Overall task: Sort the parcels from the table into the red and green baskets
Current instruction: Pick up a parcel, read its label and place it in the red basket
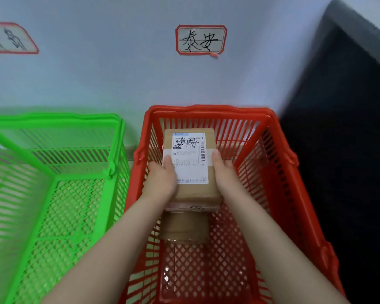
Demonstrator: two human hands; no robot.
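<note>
A brown cardboard parcel (193, 189) with a white shipping label and handwritten black characters is held over the inside of the red basket (272, 163). My left hand (162, 178) grips its left side and my right hand (223, 172) grips its right side. Below it, on the red basket's mesh floor, lies another brown parcel (185, 229), partly hidden by the held one. The green basket (79, 172) stands to the left, touching or nearly touching the red one, and no parcel shows in it.
Both baskets stand against a pale wall. A red-bordered paper sign (201, 39) with handwritten characters hangs above the red basket, and a second sign (9, 38) above the green one. A dark panel (342, 150) rises at the right.
</note>
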